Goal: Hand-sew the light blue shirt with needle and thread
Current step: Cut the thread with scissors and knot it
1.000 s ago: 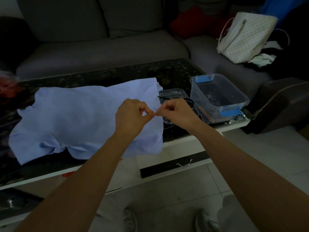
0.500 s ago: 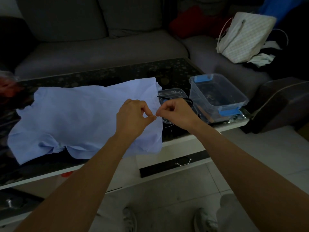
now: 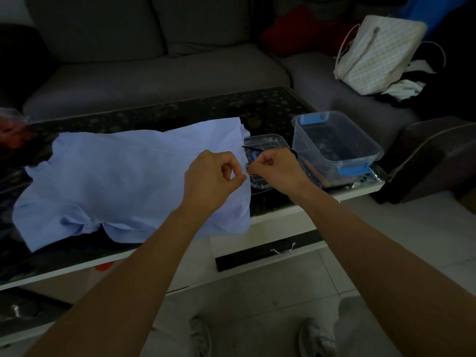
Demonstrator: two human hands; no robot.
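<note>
The light blue shirt [image 3: 123,181] lies spread on the dark glass coffee table [image 3: 270,104]. Both hands hover over its right edge, fingertips almost meeting. My left hand [image 3: 213,179] has thumb and forefinger pinched together, other fingers curled. My right hand [image 3: 275,168] is curled too, pinching something tiny at its fingertips. The needle and thread are too small and dim to make out. A thin pale strand shows faintly on the table below my right hand.
A shallow clear lid or tray [image 3: 268,143] with black scissors [image 3: 253,148] lies right of the shirt. A clear plastic box with blue clips [image 3: 337,143] stands further right. A grey sofa [image 3: 154,73] sits behind, with a white bag [image 3: 376,55] on it.
The hands have drawn slightly apart, the left dropping a little. The shirt has not moved.
</note>
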